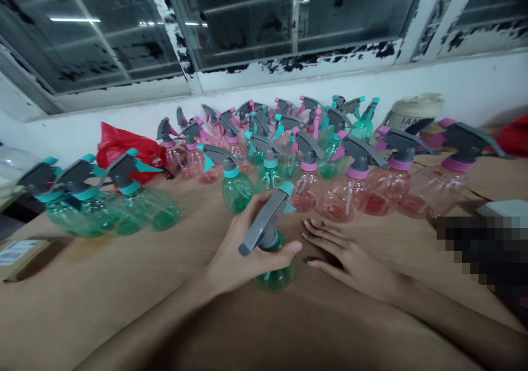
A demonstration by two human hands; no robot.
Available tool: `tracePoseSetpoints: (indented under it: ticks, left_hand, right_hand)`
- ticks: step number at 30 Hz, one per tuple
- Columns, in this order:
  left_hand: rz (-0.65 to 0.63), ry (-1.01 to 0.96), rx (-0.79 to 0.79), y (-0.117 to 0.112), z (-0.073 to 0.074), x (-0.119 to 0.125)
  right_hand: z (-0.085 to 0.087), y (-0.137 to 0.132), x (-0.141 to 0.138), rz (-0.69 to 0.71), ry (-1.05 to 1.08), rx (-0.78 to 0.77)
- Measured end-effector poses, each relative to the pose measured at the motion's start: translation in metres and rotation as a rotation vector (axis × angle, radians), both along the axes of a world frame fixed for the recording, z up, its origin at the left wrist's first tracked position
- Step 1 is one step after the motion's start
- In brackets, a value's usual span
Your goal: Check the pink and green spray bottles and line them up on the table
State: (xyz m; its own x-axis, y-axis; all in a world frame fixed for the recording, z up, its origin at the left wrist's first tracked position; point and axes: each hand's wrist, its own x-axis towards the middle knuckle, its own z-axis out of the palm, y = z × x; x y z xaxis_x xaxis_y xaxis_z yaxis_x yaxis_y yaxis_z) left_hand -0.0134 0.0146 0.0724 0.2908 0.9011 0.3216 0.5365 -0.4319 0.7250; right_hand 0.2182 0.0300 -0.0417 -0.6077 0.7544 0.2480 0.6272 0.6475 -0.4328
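Close in front of me stands a green spray bottle (275, 277) with a grey and teal trigger head. My left hand (243, 250) is wrapped round its neck, thumb on the near side and fingers partly hidden behind the head. Just right of the bottle, my right hand (350, 255) lies low over the table with its fingers stretched out, holding nothing. Beyond the hands runs a row of spray bottles, among them another green spray bottle (238, 192) and a pink spray bottle (340, 198).
Several green bottles (136, 209) stand at the left of the wooden table (165, 272). More bottles crowd the back, near a red plastic bag (127, 145) and a beige bucket (416, 110). A flat box (25, 258) lies at the left edge. Windows line the wall.
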Motion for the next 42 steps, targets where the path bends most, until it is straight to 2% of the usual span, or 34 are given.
tracePoseSetpoints:
  ticks: [3, 5, 9, 12, 15, 19, 22, 25, 28, 35, 42]
  left_hand:
    - [-0.013, -0.022, -0.066, -0.004, -0.005, -0.007]
    - [0.022, 0.007, -0.087, -0.007, -0.012, -0.012]
    - [0.053, 0.027, -0.01, -0.017, -0.02, -0.018]
    - [0.082, 0.082, 0.075, -0.025, -0.017, -0.025]
    - [0.169, 0.166, 0.12, -0.03, -0.013, -0.043]
    - [0.349, 0.238, 0.15, -0.025, -0.018, -0.087]
    - [0.513, 0.278, 0.203, -0.011, -0.024, -0.123]
    - [0.612, 0.294, 0.233, 0.004, -0.027, -0.147]
    - [0.661, 0.314, 0.259, 0.017, -0.026, -0.157]
    - [0.629, 0.319, 0.288, 0.035, -0.022, -0.159]
    - [0.612, 0.311, 0.287, 0.056, -0.018, -0.163]
  right_hand:
    - [-0.002, 0.0, -0.001, 0.002, -0.019, 0.026]
    - [-0.003, 0.002, -0.001, 0.011, -0.033, 0.054]
    - [0.005, 0.006, -0.006, 0.016, -0.074, 0.089]
    - [0.024, 0.007, -0.017, -0.023, -0.108, 0.111]
    - [0.049, 0.007, -0.035, -0.062, -0.088, 0.143]
    - [0.077, 0.014, -0.068, -0.143, -0.019, 0.17]
    - [0.087, 0.022, -0.095, -0.179, 0.018, 0.185]
    - [0.09, 0.031, -0.121, -0.238, 0.039, 0.198]
    - [0.089, 0.038, -0.14, -0.304, 0.042, 0.208]
    - [0.082, 0.051, -0.16, -0.404, 0.012, 0.234]
    - [0.076, 0.064, -0.169, -0.417, 0.041, 0.175]
